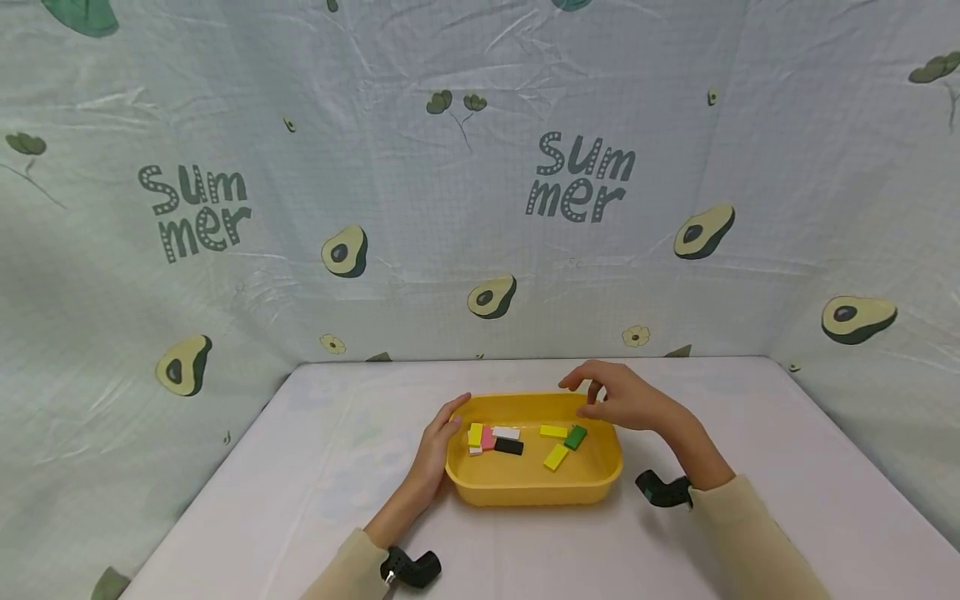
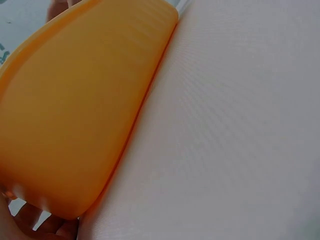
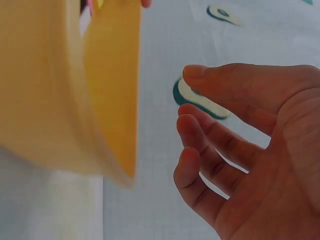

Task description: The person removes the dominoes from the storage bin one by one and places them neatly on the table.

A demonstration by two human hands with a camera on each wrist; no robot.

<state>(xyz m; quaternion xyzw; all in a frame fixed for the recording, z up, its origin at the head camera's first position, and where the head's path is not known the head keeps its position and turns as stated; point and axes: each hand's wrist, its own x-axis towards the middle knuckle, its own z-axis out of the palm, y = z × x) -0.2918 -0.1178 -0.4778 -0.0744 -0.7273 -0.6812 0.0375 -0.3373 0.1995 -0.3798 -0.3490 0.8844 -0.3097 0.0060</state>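
A yellow plastic bin [image 1: 534, 495] sits on the table. My left hand [image 1: 431, 458] holds its left side, with the thumb at the rim and the fingers along the outer wall. Above the far right rim, my right hand [image 1: 626, 398] is raised with fingers loosely bent and nothing in them. Inside the bin at left lie a yellow block [image 1: 476, 434], a pink block [image 1: 487, 438], a white block [image 1: 506, 432] and a black block [image 1: 508, 446], close together. Further right are a green block [image 1: 575, 437] and two yellow blocks [image 1: 556, 457].
A white cloth covers the table [image 1: 337, 467]. Behind it and at both sides hangs a pale curtain [image 1: 405, 183] printed with avocados and lettering. A black wrist device [image 1: 411, 569] is on the left wrist, another black device [image 1: 663, 489] on the right.
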